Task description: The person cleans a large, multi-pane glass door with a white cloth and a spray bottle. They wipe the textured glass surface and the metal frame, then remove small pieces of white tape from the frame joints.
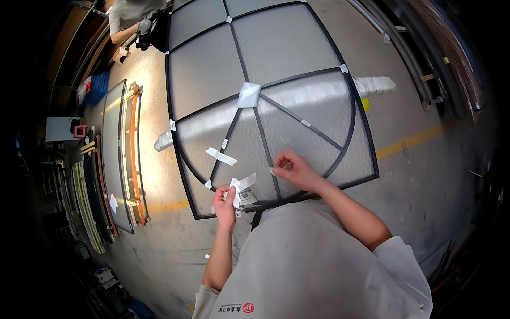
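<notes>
A large textured glass panel point(297, 48) with a dark frame and thin dark bars lies in front of me. My left hand point(224, 208) is closed around crumpled white tape point(243, 184) at the panel's near edge. Farther right, my right hand point(295, 172) pinches a small white tape piece point(273, 170) by the middle bar. A loose-looking tape strip point(221, 156) lies across the left slanted bar. A white square patch point(248, 95) covers the joint where the bars meet. Smaller tape bits, such as one on the right slanted bar point(306, 123), sit on bars and joints.
Beneath the glass runs a long plastic-wrapped support point(375, 85). At the far left another person's gloved hand point(144, 26) is beside a dark object. Framed panels point(114, 159) lean at left, near a blue crate point(97, 88). Long wrapped profiles point(425, 48) are stacked at right.
</notes>
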Demonstrator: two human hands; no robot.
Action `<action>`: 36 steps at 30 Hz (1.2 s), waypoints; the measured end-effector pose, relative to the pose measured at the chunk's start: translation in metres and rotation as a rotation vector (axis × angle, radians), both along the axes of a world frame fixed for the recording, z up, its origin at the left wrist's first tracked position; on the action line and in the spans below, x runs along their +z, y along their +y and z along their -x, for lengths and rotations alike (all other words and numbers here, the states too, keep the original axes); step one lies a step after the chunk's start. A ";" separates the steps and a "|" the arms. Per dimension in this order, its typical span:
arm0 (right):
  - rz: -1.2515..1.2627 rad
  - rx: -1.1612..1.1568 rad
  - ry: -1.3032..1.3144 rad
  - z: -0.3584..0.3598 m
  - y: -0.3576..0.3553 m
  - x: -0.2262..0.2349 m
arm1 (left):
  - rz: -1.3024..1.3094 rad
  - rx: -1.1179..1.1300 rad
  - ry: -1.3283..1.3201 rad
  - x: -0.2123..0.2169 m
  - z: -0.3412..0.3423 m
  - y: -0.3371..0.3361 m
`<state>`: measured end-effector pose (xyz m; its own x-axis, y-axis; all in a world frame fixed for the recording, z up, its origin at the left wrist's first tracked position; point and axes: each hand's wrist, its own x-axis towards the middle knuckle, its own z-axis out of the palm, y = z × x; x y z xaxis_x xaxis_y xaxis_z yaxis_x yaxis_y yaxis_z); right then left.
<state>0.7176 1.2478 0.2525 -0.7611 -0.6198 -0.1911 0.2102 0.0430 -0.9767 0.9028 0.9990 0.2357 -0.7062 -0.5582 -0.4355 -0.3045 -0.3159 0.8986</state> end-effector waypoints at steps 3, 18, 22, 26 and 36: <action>0.049 0.215 -0.202 -0.006 -0.011 0.021 | 0.017 -0.053 0.033 0.000 -0.009 -0.005; -0.325 0.335 0.029 -0.060 -0.077 -0.018 | -0.190 0.029 0.032 -0.025 -0.063 0.020; -0.349 0.298 -0.013 -0.031 -0.133 -0.064 | -0.315 0.165 0.078 -0.051 -0.085 -0.003; -0.341 0.232 -0.267 -0.005 -0.201 -0.083 | -0.408 0.216 0.083 -0.042 -0.092 -0.012; -0.611 0.035 0.422 -0.002 -0.240 -0.154 | -0.457 0.299 0.109 -0.046 -0.111 -0.019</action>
